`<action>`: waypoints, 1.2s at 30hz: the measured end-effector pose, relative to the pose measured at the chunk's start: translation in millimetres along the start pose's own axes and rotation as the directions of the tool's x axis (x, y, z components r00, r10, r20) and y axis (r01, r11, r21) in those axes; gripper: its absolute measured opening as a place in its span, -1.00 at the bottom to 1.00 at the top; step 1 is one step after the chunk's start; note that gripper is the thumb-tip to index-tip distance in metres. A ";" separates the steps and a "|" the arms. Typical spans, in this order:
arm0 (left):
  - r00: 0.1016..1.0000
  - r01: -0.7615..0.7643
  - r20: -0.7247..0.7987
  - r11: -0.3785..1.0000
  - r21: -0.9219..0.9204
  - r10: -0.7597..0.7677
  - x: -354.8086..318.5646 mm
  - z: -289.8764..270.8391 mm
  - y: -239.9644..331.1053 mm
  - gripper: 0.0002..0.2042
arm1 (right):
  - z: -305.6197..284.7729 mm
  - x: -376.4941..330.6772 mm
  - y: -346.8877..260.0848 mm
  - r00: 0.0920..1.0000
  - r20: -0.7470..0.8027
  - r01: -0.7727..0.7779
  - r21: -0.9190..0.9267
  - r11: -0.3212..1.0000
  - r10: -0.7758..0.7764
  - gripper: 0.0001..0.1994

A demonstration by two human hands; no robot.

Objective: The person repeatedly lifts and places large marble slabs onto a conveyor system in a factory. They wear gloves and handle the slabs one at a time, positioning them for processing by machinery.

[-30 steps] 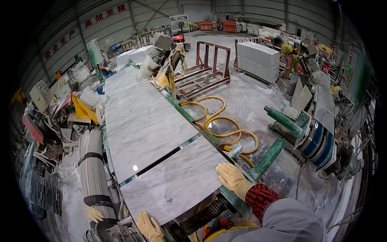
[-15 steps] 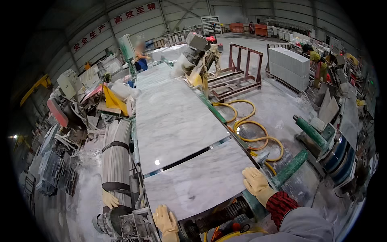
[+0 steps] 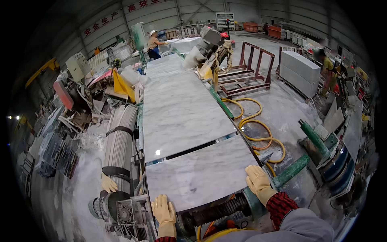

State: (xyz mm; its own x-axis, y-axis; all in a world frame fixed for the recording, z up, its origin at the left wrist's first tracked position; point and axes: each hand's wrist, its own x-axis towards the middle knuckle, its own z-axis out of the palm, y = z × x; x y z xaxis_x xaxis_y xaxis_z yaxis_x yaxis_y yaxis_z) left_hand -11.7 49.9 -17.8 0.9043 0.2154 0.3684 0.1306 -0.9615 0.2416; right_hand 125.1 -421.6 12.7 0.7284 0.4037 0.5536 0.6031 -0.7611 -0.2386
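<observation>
A grey-veined white stone slab (image 3: 201,173) lies flat on a long roller conveyor. Beyond it, across a narrow dark gap, rests a longer slab (image 3: 181,109) of the same stone. My left hand (image 3: 163,209), in a cream rubber glove, is at the near left corner of the closer slab with its fingers extended. At that slab's right edge lies my right hand (image 3: 259,183), gloved alike, fingers stretched out; whether it presses on the stone cannot be made out. Below the slab's near edge shows a dark ribbed roller (image 3: 217,211).
A loose cream glove (image 3: 108,183) lies by a motor (image 3: 117,207) at left, beside a strapped grey bundle (image 3: 121,141). A yellow hose (image 3: 268,133) coils on the floor at right, near a green cylinder (image 3: 292,168). Farther off stand a rusty frame (image 3: 256,66) and a person (image 3: 155,44).
The view has shifted, so the scene sits farther right and the far end higher. Both hands stay at the near slab's edges. The far person's arm is now stretched out to the right.
</observation>
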 end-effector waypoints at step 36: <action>0.999 -0.026 -0.027 1.000 0.012 0.026 -11.3 -6.9 0.9 -0.57 | -13.3 0.6 -15.4 0.999 -0.040 -0.015 0.021 1.000 0.016 -0.65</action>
State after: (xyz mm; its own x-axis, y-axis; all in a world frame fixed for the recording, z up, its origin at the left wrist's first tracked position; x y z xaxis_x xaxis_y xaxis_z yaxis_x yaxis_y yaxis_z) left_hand -24.6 47.8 -15.5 0.8962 0.1946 0.3986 0.1122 -0.9688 0.2208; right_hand 111.9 -416.4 27.3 0.7240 0.3709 0.5816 0.5990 -0.7562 -0.2635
